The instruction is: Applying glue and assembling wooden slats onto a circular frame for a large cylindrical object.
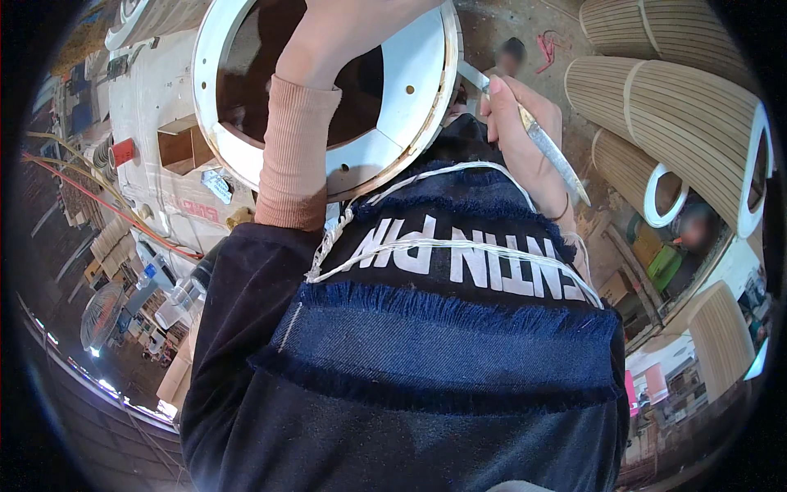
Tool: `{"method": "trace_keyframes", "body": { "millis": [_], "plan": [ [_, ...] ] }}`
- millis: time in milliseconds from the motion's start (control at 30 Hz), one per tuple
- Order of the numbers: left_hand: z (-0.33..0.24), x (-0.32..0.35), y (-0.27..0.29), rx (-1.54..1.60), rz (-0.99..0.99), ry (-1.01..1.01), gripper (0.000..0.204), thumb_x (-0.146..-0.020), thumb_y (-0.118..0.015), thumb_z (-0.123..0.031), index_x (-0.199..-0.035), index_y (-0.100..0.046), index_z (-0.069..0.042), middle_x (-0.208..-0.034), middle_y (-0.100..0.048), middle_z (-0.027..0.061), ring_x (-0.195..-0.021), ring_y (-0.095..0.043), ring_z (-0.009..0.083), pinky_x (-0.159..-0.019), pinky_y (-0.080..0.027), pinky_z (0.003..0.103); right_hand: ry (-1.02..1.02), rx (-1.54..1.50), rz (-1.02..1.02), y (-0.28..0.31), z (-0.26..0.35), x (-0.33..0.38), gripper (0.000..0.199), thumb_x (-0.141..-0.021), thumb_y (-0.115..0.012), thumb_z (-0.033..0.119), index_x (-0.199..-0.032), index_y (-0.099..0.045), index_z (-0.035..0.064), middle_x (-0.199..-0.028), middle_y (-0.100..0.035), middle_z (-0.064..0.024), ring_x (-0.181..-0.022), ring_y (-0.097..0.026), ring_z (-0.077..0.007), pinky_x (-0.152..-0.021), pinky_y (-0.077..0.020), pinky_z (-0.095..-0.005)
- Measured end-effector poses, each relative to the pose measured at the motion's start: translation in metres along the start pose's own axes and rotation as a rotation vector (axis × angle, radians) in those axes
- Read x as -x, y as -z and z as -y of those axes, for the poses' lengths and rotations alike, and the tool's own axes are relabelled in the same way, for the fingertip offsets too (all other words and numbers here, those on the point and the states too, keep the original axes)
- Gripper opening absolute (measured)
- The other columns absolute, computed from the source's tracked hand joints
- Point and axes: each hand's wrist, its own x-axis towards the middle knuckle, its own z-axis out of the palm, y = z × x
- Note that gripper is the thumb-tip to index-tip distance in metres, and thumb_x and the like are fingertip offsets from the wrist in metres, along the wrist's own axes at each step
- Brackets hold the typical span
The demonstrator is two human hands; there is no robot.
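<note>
My left hand (340,37) rests on top of a large white ring-shaped frame (410,90) with a dark brown hollow centre, holding it against my body. My left forearm in a pink ribbed cuff crosses the ring. My right hand (525,135) is closed around a thin silver knife-like tool (549,152), its tip touching the ring's right rim. My dark blue top with white letters and frayed denim trim fills the lower middle of the view.
A white workbench (156,107) with a small wooden box, cables and a red item lies at left. Several ribbed beige barrel-shaped shells (689,115) with white end rings stand at right. Other people's heads show, blurred, beyond them.
</note>
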Motion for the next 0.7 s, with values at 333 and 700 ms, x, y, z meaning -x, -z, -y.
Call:
{"method": "trace_keyframes", "body": {
  "millis": [333, 700],
  "plan": [
    [-0.0036, -0.0019, -0.0008, -0.015, 0.028, 0.035, 0.066, -0.088, -0.062, -0.055, -0.135, -0.047, -0.012, -0.154, -0.027, 0.0248, -0.144, -0.013, 0.0472, -0.113, -0.009, 0.065, 0.073, 0.061, 0.04, 0.0033, 0.0, 0.0061, 0.031, -0.097, -0.054, 0.026, -0.081, -0.063, 0.0024, -0.058, -0.055, -0.0121, -0.054, -0.057, -0.0264, -0.054, -0.0416, -0.0368],
    [-0.0004, -0.0005, -0.0015, 0.012, 0.006, 0.022, 0.066, -0.088, -0.061, -0.056, -0.135, -0.047, -0.013, -0.154, -0.027, 0.0243, -0.144, -0.014, 0.0467, -0.112, -0.009, 0.064, 0.145, 0.064, -0.082, 0.0006, 0.003, 0.0018, 0.033, -0.097, -0.054, 0.027, -0.077, -0.062, 0.0022, -0.059, -0.055, -0.0137, -0.053, -0.055, -0.0309, -0.055, -0.042, -0.0374]
  ]
}}
